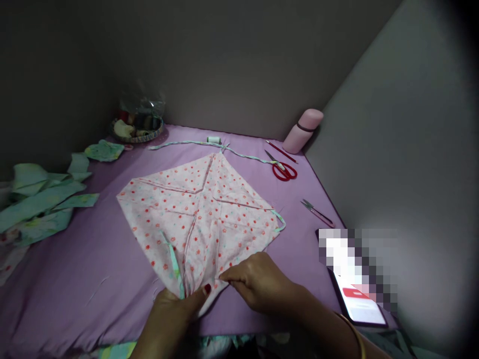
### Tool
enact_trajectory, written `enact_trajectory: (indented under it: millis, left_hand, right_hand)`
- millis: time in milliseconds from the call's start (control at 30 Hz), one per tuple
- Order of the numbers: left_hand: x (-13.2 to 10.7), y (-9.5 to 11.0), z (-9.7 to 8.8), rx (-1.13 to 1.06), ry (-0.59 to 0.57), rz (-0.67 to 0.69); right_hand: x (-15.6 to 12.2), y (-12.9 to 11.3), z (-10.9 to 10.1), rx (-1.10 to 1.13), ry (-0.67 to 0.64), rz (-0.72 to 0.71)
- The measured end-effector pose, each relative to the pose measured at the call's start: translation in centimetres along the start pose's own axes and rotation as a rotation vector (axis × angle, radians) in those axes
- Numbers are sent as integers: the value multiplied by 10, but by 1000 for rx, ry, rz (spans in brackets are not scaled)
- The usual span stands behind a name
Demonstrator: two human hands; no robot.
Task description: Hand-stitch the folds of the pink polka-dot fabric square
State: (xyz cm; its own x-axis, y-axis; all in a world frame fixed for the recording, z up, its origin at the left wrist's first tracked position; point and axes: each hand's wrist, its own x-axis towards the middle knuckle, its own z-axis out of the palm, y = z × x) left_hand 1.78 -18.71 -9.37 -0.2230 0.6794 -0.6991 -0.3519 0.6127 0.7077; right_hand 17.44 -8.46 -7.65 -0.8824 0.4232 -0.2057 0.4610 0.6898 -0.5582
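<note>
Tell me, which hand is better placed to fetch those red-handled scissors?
The right hand, probably: the red-handled scissors lie on its side of the pink dotted fabric, while the left hand pinches the fabric's near corner.

A purple-sheeted bed (93,259) carries pink fabric (198,214), red scissors (283,169), green scraps (41,202).

The patchwork (198,209) is soft matt cotton cloth, creased at its seams. The desk (93,259) wears matt purple cloth. The scissors (282,168) have glossy red plastic handles; the bottle (302,130) is smooth pink.
</note>
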Motion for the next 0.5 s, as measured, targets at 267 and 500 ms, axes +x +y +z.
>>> enact_trajectory:
  millis: [267,500]
  left_hand:
    - [-4,5,3,-13,-18,-27]
    - [-5,7,4,-39,-42,-12]
  right_hand:
    - [3,-7,5,-102,0,28]
    - [0,2,4,191,81,59]
